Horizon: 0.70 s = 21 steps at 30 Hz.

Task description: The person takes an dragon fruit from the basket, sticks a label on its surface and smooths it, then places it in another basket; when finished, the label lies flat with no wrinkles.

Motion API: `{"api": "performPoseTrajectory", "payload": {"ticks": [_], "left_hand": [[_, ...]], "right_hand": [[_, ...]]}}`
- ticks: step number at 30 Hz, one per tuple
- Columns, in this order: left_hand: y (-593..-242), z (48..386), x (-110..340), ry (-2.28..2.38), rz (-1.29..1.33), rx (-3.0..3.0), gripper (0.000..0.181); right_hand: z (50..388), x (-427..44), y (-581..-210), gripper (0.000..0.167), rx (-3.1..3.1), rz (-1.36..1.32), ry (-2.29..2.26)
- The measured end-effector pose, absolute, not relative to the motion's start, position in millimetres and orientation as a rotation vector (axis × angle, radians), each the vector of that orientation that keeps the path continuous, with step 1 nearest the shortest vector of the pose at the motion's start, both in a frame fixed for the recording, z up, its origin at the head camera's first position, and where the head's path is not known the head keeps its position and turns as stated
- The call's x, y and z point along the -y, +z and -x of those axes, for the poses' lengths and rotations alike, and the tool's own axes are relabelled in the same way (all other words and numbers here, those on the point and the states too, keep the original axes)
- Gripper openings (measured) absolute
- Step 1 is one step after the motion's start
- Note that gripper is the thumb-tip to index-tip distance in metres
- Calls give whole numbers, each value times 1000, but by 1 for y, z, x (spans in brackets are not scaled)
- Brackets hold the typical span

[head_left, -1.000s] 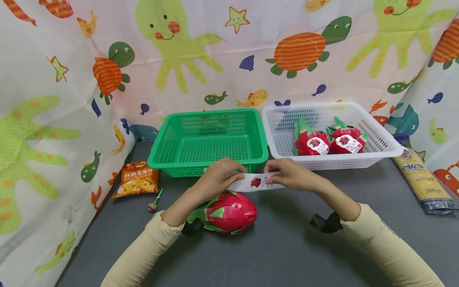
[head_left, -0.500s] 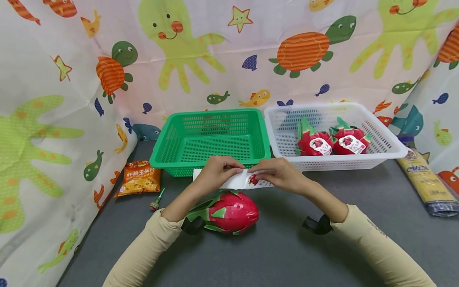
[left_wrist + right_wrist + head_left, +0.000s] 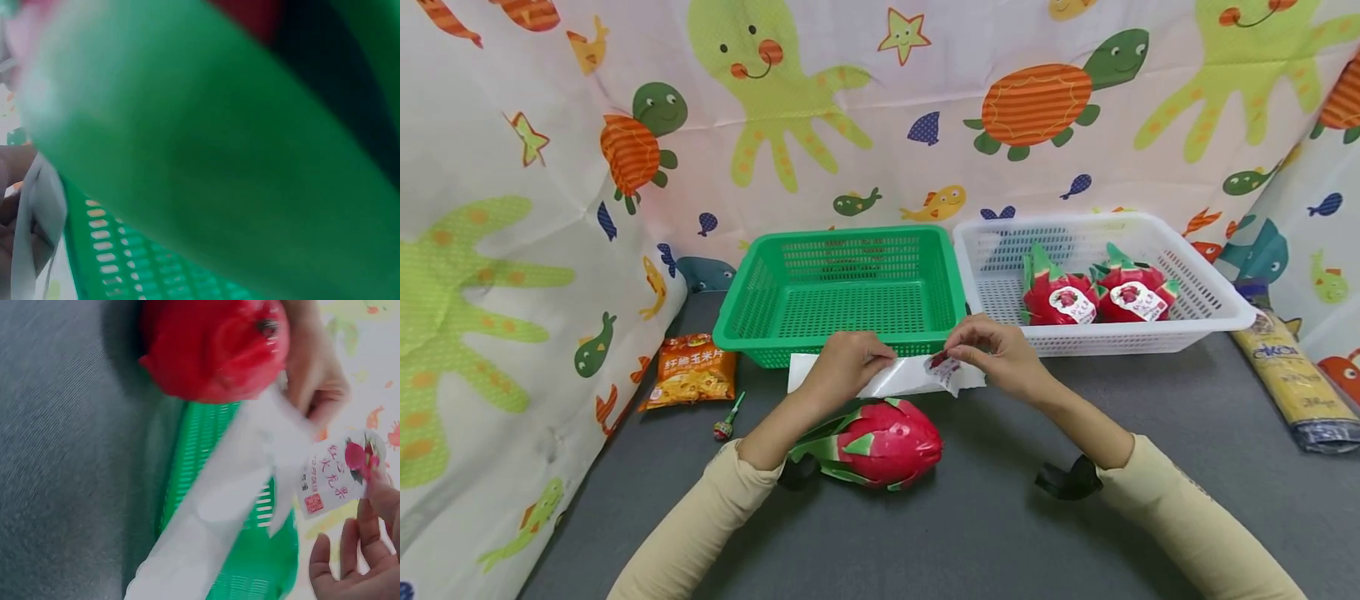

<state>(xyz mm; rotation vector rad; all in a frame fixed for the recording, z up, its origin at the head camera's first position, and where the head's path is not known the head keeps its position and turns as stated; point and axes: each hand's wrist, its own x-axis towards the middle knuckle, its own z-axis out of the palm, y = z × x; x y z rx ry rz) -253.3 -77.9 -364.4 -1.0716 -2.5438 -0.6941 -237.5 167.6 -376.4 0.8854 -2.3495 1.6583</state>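
Note:
My left hand (image 3: 844, 368) pinches a white backing strip (image 3: 895, 380) in front of the green basket. Between the right hand's (image 3: 1000, 357) thumb and fingers is a printed sticker (image 3: 337, 472) with a dragon fruit picture and red writing, lifted away from the strip. Whether one edge still clings to it I cannot tell. Below the strip lies a red dragon fruit (image 3: 891, 442) with green scales, on its side under the left wrist. One of its scales (image 3: 187, 156) fills most of the left wrist view.
A green basket (image 3: 842, 343) stands behind the hands. Beside it a white basket (image 3: 1150, 337) holds two labelled dragon fruits (image 3: 1060, 296). At the left lie an orange snack bag (image 3: 692, 371) and a lollipop (image 3: 724, 429); at the right, a yellow package (image 3: 1292, 375).
The right hand first shifted left to the sticker, then drew back right and up, pulling the sticker off the strip's face. The strip has slid left within the left hand.

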Motion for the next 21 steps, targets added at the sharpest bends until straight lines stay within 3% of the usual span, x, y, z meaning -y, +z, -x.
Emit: {"api": "performPoseTrajectory", "payload": {"ticks": [5, 10, 18, 21], "left_hand": [[-375, 256, 85, -604, 1051, 2518, 7], [-382, 258, 92, -537, 1073, 2520, 7], [-387, 256, 100, -269, 1094, 2337, 0], [-377, 248, 98, -364, 1087, 2305, 4]], "right_hand": [[237, -174, -367, 22, 2366, -680, 1861], [238, -175, -362, 22, 2426, -642, 1861], [237, -169, -357, 18, 2543, -733, 1725], [237, -166, -355, 16, 2576, -810, 1611]]}}
